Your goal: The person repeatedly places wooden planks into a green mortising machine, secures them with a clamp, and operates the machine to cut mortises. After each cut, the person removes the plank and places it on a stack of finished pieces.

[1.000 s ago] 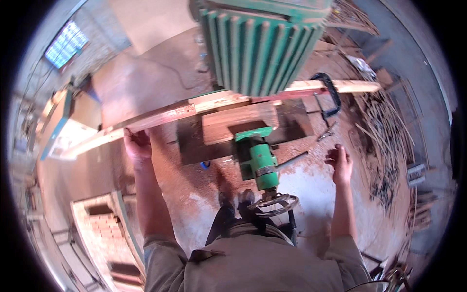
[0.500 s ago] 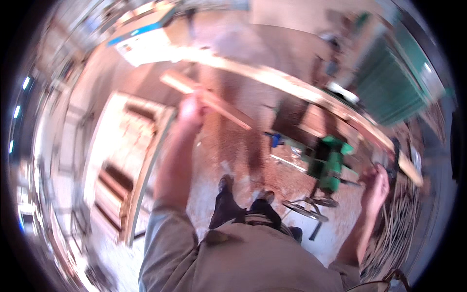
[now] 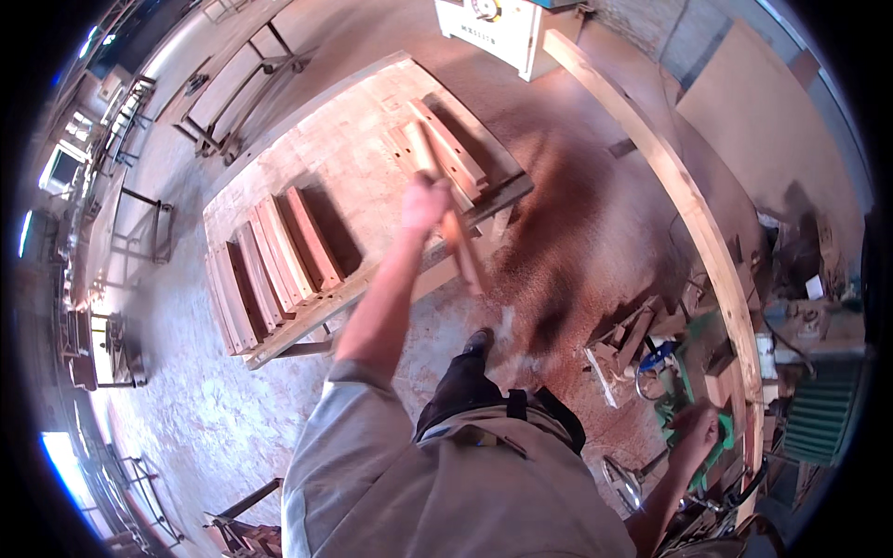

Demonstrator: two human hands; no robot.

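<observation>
While the left hand [image 3: 426, 203] grips a slat [image 3: 455, 232] near mid-length, probably for balance, across the tabletop [image 3: 344, 153] edge, centre frame, the right hand [image 3: 696, 430] sits curled, lower right, grip unclear!

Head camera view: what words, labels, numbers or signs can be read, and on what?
White machine cabinet: a line of dark characters; I won't copy it out.
Round dial on its front: marks too small to read.
Wooden piece in the left hand: blurred, no writing visible.
</observation>
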